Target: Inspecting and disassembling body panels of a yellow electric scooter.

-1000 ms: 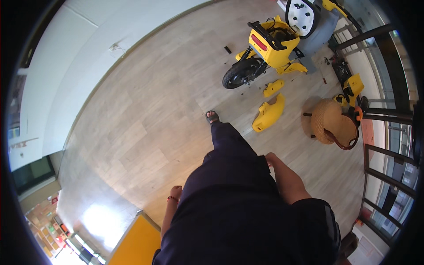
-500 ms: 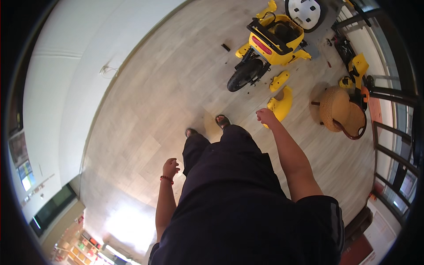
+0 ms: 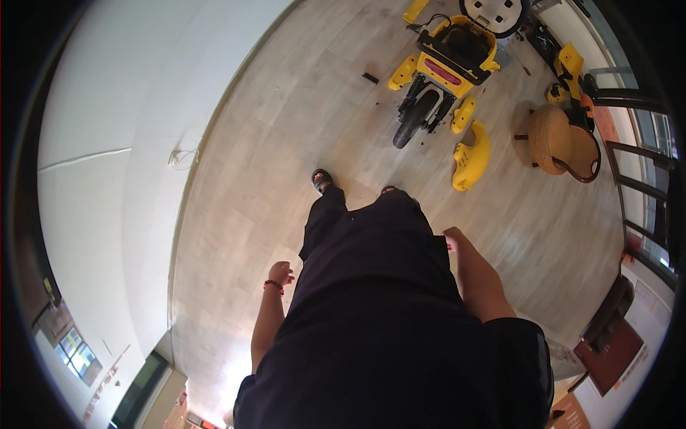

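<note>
A curved yellow body panel (image 3: pixel 477 157) lay on the floor (image 3: pixel 243 179) at two o'clock, apart from both hands.
The right hand (image 3: pixel 451 236), at half past three, was partly hidden, its grip impossible to tell; the left hand (image 3: pixel 281 273), at half past seven, was loosely curled around nothing visible. A yellow scooter (image 3: pixel 441 70) stood at one o'clock, seat raised. A careless rightward step by a sandalled foot (image 3: pixel 323 181) could have kicked or cracked the panel.

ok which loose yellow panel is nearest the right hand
The large curved panel, just below the small yellow panel in the picture; all others lie farther from the right hand.
</note>
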Motion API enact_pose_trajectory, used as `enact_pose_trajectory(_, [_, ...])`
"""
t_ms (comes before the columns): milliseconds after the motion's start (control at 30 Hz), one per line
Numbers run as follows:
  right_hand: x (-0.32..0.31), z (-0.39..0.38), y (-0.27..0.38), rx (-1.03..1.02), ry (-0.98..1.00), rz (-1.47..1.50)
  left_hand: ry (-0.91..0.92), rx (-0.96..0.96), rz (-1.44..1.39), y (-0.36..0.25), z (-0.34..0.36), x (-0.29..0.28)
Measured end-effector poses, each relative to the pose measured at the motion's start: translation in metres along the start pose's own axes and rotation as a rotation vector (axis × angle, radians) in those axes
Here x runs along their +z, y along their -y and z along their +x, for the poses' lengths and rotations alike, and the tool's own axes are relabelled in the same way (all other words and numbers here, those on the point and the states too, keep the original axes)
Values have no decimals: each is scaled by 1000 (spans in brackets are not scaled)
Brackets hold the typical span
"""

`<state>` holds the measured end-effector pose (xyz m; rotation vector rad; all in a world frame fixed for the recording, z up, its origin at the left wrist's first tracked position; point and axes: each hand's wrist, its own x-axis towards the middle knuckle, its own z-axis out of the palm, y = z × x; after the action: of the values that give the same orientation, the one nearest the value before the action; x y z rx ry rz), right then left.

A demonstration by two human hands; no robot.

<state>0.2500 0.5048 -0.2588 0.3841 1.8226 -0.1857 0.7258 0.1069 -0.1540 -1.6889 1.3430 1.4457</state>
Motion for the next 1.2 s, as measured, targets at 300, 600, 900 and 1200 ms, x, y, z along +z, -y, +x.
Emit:
enact_pose_trajectory(300, [65, -90, 151, -608, -41, -46, -81, -16, -117, -59, 68, -160])
enact_pose_trajectory(600, [76, -63, 142, -276, -96, 401, 28, 73, 22, -131, 103, -175])
enact_pose_trajectory(900, [113, -27, 170, 71, 90, 224, 91, 289, 350, -121, 154, -219])
enact_pose_trajectory(1200, [6, 4, 406, -863, -76, 58, 118, 539, 870, -263, 195, -293])
